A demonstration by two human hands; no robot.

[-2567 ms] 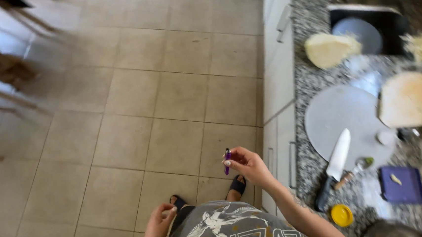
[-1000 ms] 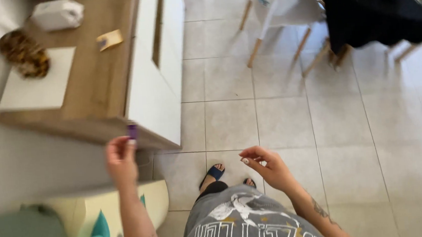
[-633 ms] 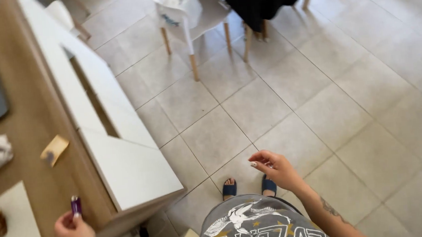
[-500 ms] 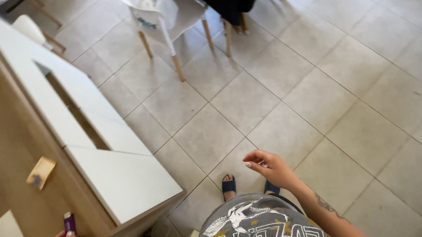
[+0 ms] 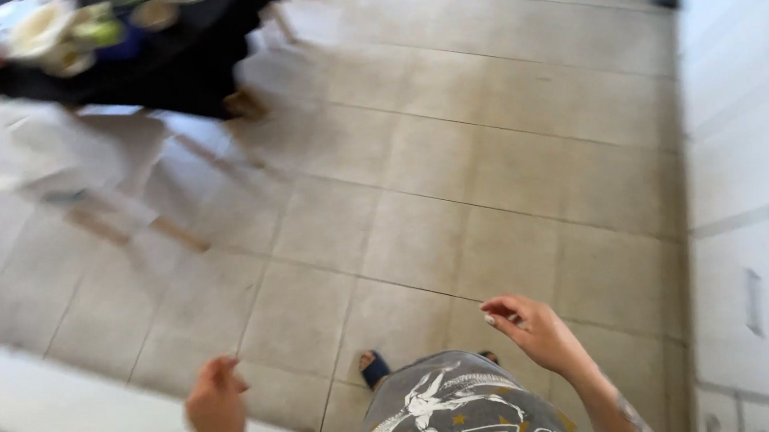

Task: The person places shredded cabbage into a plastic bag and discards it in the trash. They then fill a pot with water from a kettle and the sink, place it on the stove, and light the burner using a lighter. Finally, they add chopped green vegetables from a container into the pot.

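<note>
Beige floor tiles [image 5: 455, 193] fill most of what we see, and both of our hands hang above them, well apart from each other. Our left hand [image 5: 216, 413] is loosely curled, fingers half bent, and we see nothing in it; it is just beside the corner of a white cabinet [image 5: 65, 419]. Our right hand [image 5: 532, 332] is also half open, fingers curved inward, empty and touching nothing. Between the hands is our grey printed shirt [image 5: 457, 414]. At far left, blurred, a dark table [image 5: 176, 73] carries bowls; their contents we cannot tell. White cupboards [image 5: 747, 173] stand on the right.
</note>
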